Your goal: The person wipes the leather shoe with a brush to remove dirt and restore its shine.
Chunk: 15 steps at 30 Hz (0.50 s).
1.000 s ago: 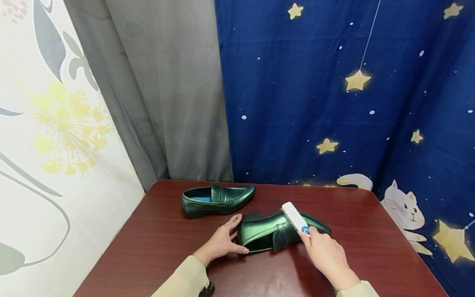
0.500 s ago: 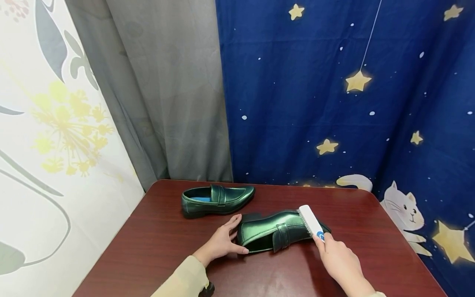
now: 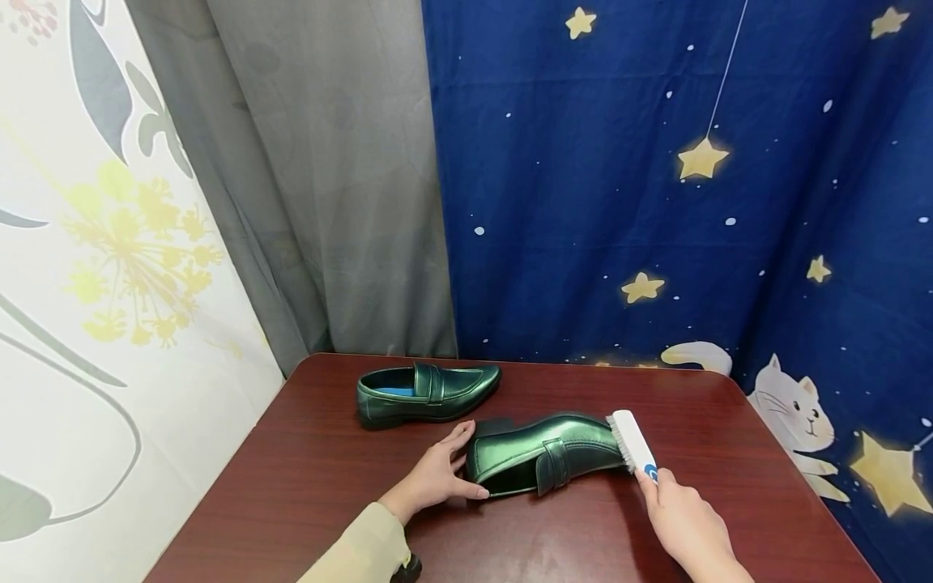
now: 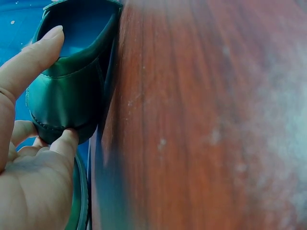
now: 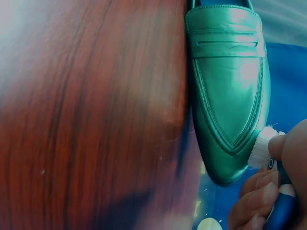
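A shiny dark green loafer (image 3: 517,449) lies on its side, its opening toward me and its toe to the right. My left hand (image 3: 437,474) grips it by the heel; in the left wrist view the thumb (image 4: 41,55) is at the opening's rim and the fingers are behind the heel. My right hand (image 3: 685,514) holds a white-headed brush (image 3: 632,441) by its handle, which is blue in the right wrist view. The brush's white bristles (image 5: 261,146) are against the side of the toe. Most of the handle is hidden by the hand in the head view.
A second green loafer (image 3: 430,393) with a blue insole stands upright near the back edge of the reddish-brown table (image 3: 306,453). A small dark object (image 3: 408,568) shows beside the left sleeve. Grey (image 3: 364,202) and blue star-patterned curtains (image 3: 568,202) hang behind the table.
My right hand has moved the brush rightward along the loafer, from near its strap to the toe. The left hand and both loafers have stayed in place.
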Available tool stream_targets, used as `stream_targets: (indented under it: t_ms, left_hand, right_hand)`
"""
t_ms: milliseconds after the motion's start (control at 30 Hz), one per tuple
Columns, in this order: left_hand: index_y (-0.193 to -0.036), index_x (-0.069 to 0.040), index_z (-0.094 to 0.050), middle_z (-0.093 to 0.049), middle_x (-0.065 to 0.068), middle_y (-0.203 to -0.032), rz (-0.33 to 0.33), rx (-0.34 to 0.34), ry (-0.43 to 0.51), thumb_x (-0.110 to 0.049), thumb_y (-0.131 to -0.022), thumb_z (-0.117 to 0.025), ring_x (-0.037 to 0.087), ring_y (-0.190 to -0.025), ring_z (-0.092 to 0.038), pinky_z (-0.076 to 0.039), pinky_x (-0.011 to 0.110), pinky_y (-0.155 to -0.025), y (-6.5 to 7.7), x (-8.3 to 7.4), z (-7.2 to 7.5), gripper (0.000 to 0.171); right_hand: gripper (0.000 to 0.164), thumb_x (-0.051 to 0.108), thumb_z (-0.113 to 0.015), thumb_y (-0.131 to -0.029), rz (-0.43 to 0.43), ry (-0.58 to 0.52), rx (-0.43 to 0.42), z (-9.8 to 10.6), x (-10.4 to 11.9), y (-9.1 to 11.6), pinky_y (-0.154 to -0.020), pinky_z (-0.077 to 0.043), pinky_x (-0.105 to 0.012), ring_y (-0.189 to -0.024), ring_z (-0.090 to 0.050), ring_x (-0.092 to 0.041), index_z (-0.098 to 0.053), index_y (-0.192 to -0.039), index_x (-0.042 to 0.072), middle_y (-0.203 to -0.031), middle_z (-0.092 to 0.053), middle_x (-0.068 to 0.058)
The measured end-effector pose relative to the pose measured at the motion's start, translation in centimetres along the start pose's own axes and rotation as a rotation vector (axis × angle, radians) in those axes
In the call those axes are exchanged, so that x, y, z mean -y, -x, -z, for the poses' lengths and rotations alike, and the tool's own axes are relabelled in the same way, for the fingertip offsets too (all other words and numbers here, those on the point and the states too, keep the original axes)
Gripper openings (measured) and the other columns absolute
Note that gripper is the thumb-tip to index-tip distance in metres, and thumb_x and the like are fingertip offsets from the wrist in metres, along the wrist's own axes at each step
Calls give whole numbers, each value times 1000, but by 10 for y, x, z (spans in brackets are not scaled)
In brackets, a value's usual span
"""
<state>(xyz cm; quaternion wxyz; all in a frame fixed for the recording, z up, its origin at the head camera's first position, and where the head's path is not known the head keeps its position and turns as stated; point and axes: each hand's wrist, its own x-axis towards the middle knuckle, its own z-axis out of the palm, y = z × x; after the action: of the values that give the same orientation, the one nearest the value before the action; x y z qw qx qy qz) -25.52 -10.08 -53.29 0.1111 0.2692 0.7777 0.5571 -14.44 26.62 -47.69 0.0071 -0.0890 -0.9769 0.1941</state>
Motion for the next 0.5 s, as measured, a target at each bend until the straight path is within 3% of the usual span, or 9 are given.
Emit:
stream_targets:
  t_ms: [167,500]
  left_hand:
    - [-145,-16,-22,-13,-4,-150,-2,0,-4,-25,-60,-86,10,-132,-23,-36,31,-96,0,1,0,106]
    - [-145,-16,-22,-13,-6,-149,-4,0,3,-24,-61,-86,10,-132,-22,-36,32,-96,0,1,0,105]
  right_hand:
    - [71,65,-23,-89,-8,-15,-8,-1,-8,2,-45,-37,-45,-57,-53,-27,-50,-96,0,-76,-58,-18]
    - [73,65,-21,-89,-38,-41,14,-3,-18,2,-46,-36,-45,-59,-52,-27,-50,-97,-2,-76,-57,-19]
